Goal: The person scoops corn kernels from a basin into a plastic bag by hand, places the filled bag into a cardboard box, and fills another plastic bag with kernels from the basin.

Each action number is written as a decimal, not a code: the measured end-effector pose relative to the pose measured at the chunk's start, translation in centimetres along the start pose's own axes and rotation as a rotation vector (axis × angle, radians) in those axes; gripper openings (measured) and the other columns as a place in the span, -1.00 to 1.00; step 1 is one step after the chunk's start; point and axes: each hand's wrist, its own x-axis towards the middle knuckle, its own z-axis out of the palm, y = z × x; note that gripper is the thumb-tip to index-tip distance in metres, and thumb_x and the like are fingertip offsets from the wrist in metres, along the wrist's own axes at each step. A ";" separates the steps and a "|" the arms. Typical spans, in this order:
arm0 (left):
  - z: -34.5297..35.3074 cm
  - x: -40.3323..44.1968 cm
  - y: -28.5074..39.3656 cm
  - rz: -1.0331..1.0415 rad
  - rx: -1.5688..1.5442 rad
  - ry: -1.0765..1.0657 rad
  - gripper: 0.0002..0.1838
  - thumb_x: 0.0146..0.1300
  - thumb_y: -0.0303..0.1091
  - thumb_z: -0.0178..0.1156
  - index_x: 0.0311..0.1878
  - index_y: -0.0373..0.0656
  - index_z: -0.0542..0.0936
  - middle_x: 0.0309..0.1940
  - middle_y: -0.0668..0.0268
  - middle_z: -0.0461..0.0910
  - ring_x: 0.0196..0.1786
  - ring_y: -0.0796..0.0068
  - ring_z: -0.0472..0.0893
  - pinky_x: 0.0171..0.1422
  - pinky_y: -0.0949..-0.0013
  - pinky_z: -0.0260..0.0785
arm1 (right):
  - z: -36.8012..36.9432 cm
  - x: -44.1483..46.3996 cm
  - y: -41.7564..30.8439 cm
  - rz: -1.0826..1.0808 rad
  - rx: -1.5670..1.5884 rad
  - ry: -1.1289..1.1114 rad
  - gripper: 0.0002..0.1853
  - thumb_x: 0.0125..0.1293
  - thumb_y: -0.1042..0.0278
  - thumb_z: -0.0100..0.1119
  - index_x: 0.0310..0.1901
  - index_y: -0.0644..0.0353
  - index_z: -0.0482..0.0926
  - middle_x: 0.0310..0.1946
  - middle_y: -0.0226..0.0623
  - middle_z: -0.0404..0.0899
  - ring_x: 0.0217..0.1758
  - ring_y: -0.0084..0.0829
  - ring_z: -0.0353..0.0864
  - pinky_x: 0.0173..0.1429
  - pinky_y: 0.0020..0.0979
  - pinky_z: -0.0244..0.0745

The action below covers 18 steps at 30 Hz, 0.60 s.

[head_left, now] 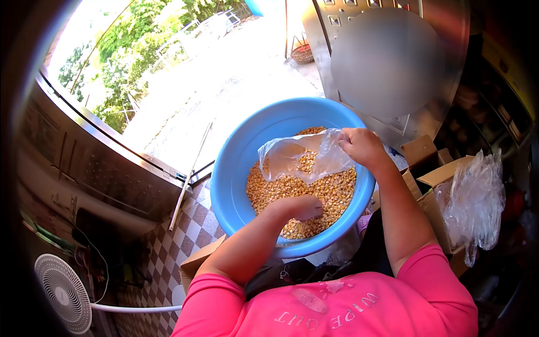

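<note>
A large blue plastic tub (233, 160) stands in front of me, with yellow corn kernels (337, 194) covering its bottom. My right hand (361, 146) is over the tub's right side, its fingers pinched on the edge of a clear plastic bag (281, 154). The bag spreads leftward above the corn, and some kernels show in it or through it. Down in the near part of the corn is my left hand (306, 208), its fingers curled among the kernels and their tips hidden.
Right of the tub are open cardboard boxes (443, 171) and crumpled clear plastic bags (477, 196). A white fan (63, 293) stands at lower left. A thin pole (191, 174) leans by the doorway. Beyond, near a metal door (323, 33), sits a basket (303, 53).
</note>
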 end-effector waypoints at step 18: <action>-2.8 -3.9 0.9 0.006 -0.874 0.192 -0.78 0.33 -0.28 -0.02 -0.14 -0.15 0.55 -0.62 0.49 0.28 -0.65 0.73 0.20 -0.61 0.59 0.04 | 0.0 0.0 0.0 0.001 0.010 0.012 -0.81 0.13 0.24 0.12 -0.27 0.09 0.61 -0.40 -0.09 0.60 -0.28 -0.10 0.60 -0.16 -0.19 0.47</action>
